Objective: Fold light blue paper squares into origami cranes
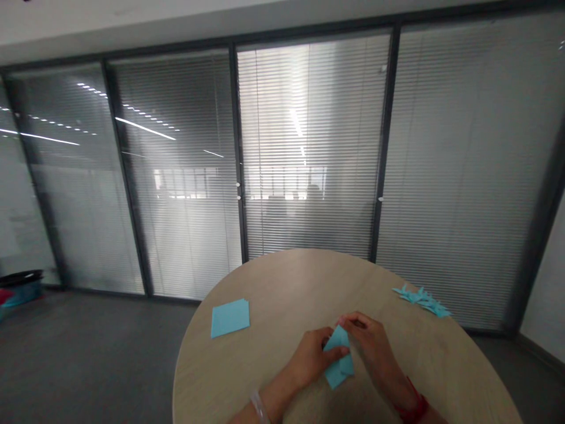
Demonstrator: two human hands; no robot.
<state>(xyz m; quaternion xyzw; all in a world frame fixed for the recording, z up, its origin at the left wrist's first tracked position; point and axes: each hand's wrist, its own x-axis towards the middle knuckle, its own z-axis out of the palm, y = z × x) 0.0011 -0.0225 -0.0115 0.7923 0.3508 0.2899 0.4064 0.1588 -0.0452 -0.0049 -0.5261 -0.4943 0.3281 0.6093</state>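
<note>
A light-blue sheet of folded paper [339,368] is held just above the near part of the round table. My left hand [315,356] is closed on its left side, the thumb lying across the front of the paper. At the top corner, the fingertips of my right hand [364,333] pinch the paper. Creased flaps show near its lower end. Part of the sheet is hidden behind my left thumb and fingers.
A stack of blue paper sheets [230,318] lies at the left of the wooden table [304,277]. Several small folded blue paper pieces [422,299] are heaped near its right edge. Beyond stand glass partitions with blinds [309,147]. A dark-rimmed bin [22,285] is on the floor at far left.
</note>
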